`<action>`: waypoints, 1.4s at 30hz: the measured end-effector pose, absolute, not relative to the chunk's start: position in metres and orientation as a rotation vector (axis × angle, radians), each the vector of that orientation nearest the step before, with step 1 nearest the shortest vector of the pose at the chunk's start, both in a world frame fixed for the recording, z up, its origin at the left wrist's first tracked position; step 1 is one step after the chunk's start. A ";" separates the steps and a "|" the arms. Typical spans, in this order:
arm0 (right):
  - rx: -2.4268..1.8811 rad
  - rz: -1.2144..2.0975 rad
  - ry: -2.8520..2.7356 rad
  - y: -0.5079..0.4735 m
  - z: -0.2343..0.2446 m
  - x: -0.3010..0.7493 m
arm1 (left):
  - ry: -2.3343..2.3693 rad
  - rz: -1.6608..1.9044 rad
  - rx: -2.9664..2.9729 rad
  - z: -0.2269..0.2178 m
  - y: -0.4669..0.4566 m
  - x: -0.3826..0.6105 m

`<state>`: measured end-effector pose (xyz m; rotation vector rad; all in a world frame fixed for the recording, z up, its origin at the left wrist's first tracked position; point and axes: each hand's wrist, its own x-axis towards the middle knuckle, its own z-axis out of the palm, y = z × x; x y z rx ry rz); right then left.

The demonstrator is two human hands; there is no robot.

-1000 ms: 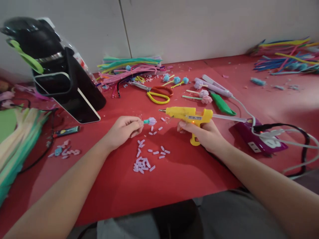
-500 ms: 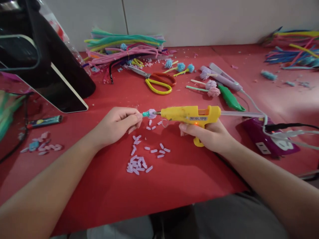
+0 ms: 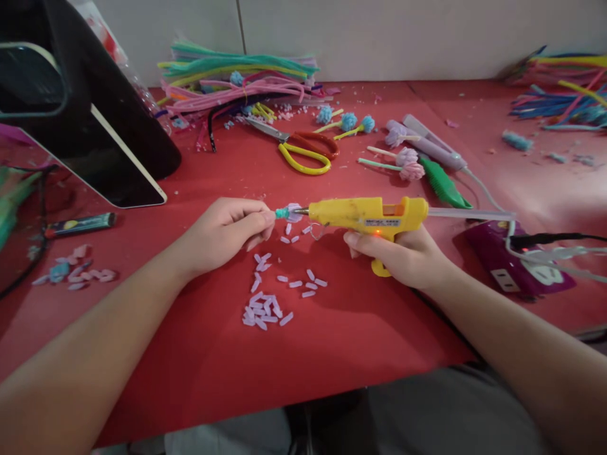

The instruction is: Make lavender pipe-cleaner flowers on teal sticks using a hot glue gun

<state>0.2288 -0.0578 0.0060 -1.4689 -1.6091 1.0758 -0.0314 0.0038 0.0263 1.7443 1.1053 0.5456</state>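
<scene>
Between its fingertips my left hand (image 3: 237,226) pinches the teal stem of a small pipe-cleaner flower (image 3: 293,212) with lilac petals at its tip. My right hand (image 3: 403,253) is wrapped round the handle of a yellow hot glue gun (image 3: 353,213), whose orange light glows. The gun's metal nozzle points left and meets the lilac petals, or nearly so; exact contact is hard to tell. A clear glue stick (image 3: 469,215) juts from the gun's back. Below the hands lie several short lilac pipe-cleaner pieces (image 3: 262,309), some heaped and some scattered over the red tabletop (image 3: 203,373).
Scissors (image 3: 306,158) lie beyond the hands, near finished blue flowers (image 3: 348,121) and pink ones (image 3: 408,163). Pipe-cleaner bundles (image 3: 237,72) rest by the wall. A green comb-like tool (image 3: 443,183), a purple power strip (image 3: 516,259) and cables are at right. A black stand-like object (image 3: 128,126) rises at left.
The view has shifted slightly, so the hands and table items sit a little differently in the picture. The flower and glue gun stay held, nozzle still at the petals.
</scene>
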 end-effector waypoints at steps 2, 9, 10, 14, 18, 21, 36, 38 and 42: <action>-1.474 1.076 -1.605 -0.058 0.007 0.228 | 1.106 0.547 1.739 0.027 0.004 -0.031; -1.441 1.101 -1.601 -0.057 0.009 0.228 | 1.075 0.548 1.744 0.026 0.005 -0.031; -1.438 1.102 -1.602 -0.057 0.009 0.228 | 1.074 0.550 1.743 0.026 0.005 -0.031; -1.428 1.097 -1.608 -0.057 0.009 0.229 | 1.079 0.547 1.737 0.026 0.005 -0.031; -1.390 1.097 -1.619 -0.057 0.007 0.229 | 1.080 0.543 1.727 0.027 0.005 -0.031; -1.393 1.101 -1.622 -0.057 0.004 0.230 | 1.074 0.543 1.731 0.027 0.005 -0.031; -1.301 1.005 -1.645 -0.054 0.001 0.237 | 1.070 0.564 1.703 0.022 0.008 -0.037; -1.361 0.928 -1.670 -0.054 -0.002 0.244 | 1.051 0.577 1.670 0.021 0.009 -0.038; -1.556 0.739 -1.704 -0.051 -0.005 0.258 | 1.027 0.577 1.626 0.020 0.010 -0.039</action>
